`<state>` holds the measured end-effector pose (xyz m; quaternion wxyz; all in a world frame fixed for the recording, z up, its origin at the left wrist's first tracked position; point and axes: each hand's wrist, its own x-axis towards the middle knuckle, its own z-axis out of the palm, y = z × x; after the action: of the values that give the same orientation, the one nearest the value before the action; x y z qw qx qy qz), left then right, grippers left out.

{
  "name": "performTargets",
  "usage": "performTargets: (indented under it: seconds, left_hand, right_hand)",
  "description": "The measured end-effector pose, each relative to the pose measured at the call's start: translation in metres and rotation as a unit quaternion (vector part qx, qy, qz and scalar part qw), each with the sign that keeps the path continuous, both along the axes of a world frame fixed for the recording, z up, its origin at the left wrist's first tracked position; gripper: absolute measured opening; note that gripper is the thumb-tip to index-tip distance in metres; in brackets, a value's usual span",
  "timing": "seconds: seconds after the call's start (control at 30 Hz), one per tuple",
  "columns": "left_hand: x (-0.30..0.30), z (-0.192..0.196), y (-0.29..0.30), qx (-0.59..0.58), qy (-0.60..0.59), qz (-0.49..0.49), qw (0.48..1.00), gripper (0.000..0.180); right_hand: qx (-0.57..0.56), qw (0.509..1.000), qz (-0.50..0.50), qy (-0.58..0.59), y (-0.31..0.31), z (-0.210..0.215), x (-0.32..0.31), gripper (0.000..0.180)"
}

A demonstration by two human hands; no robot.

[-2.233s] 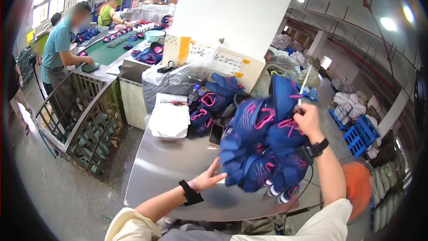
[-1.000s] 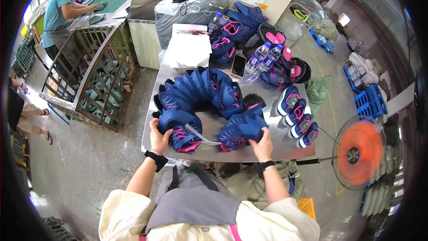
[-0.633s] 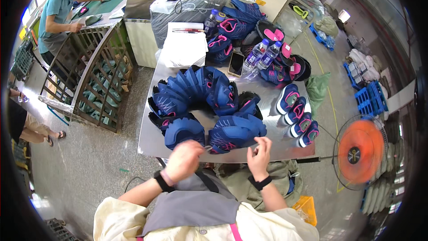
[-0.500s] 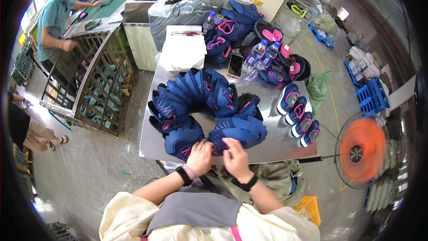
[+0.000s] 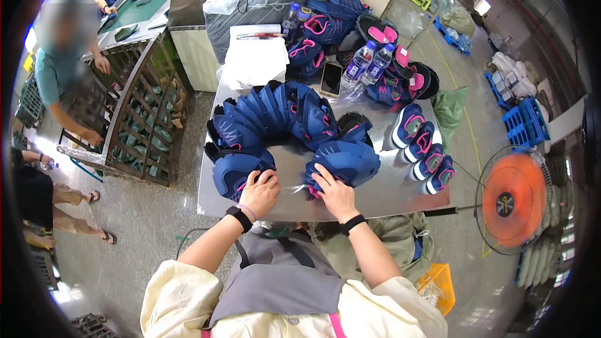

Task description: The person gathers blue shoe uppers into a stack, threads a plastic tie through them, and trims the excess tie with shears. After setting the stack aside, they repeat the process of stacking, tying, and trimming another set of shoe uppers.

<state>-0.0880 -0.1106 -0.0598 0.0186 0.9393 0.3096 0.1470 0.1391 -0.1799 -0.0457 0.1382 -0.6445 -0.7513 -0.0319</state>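
Note:
Navy blue shoe uppers (image 5: 250, 119) with pink laces stand nested in a curved row on the metal table (image 5: 288, 159), open toward me. My left hand (image 5: 260, 193) has its fingers bent against the end upper (image 5: 233, 174) on the left; the fingertips are partly hidden. At the opposite end, my right hand (image 5: 335, 193) grips the near side of another blue upper (image 5: 344, 163), thumb side down by its pink lace. Between both hands runs a faint pale streak, perhaps a thread or a reflection.
Several finished shoes (image 5: 416, 144) line the table's right side. Water bottles (image 5: 360, 62), a phone (image 5: 330, 79), white papers (image 5: 255, 56) and piled shoes lie at the back. An orange fan (image 5: 504, 203) stands right. A co-worker (image 5: 59, 87) leans by a slatted cart (image 5: 141, 112).
My hands have moved apart, the left one leftward, the right one slightly right. The two ends of the row are farther apart. The co-worker has bent toward the cart.

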Motion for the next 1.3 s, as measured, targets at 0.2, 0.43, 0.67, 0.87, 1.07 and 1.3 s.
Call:
performTargets:
  seconds: [0.2,0.43,0.67,0.87,1.07,1.3]
  left_hand:
    - [0.023,-0.011,0.022,-0.092,0.105,0.018,0.990,0.013]
    - [0.061,-0.018,0.026,-0.313,0.078,-0.053,0.945,0.029]
    - [0.030,-0.002,0.042,-0.576,0.018,-0.108,0.810,0.029]
    - [0.052,-0.011,0.054,-0.544,0.018,-0.141,0.827,0.024]
    - [0.061,0.003,0.055,-0.703,-0.039,-0.074,0.706,0.028]
    - [0.061,-0.006,0.049,-0.611,0.003,-0.070,0.788,0.028]
  right_hand:
    - [-0.051,0.992,-0.004,0.114,0.007,0.016,-0.006,0.032]
    - [-0.010,0.987,0.010,0.158,0.005,-0.003,0.004,0.023]
    - [-0.045,0.973,0.068,0.216,0.014,0.020,0.016,0.027]
    - [-0.091,0.900,-0.199,0.376,-0.014,0.019,-0.006,0.015]
    - [-0.359,0.830,-0.034,0.426,-0.059,-0.029,-0.017,0.022]
    - [-0.298,0.788,-0.048,0.536,-0.049,-0.038,-0.032,0.017]
